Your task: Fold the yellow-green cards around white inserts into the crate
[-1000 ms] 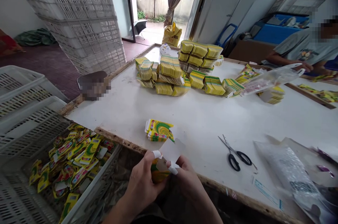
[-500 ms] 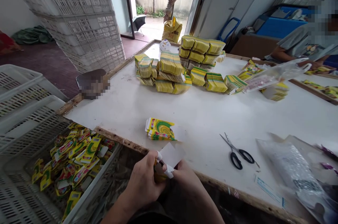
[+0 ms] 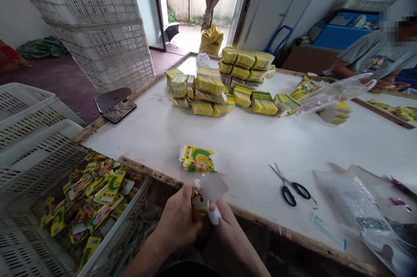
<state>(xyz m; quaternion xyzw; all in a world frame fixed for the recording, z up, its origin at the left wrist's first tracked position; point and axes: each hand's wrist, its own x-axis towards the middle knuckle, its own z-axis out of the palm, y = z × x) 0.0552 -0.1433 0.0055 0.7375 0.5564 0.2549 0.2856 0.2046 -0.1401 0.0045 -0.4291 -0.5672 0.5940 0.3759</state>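
Just off the table's front edge, my left hand (image 3: 180, 216) is wrapped round a small yellow cardboard box (image 3: 199, 212). The box's white end flap (image 3: 215, 188) stands up, and its mouth faces me. My right hand (image 3: 228, 222) is closed at the box's right side, its fingers partly hidden. White wrapping covers fingertips on both hands. Flattened yellow and green boxes (image 3: 198, 158) lie on the table just beyond my hands, with white end tabs showing.
Black-handled scissors (image 3: 291, 188) and a clear plastic bag (image 3: 355, 207) lie to the right. Bundled cartons (image 3: 210, 83) are stacked at the back. A phone (image 3: 119, 110) rests at the left edge, above a crate (image 3: 110, 238) of boxes. A person (image 3: 374, 61) sits at far right.
My right thumb has shifted slightly right and down at the box's mouth, and the white flap has tipped to the right. My left hand stays round the box.
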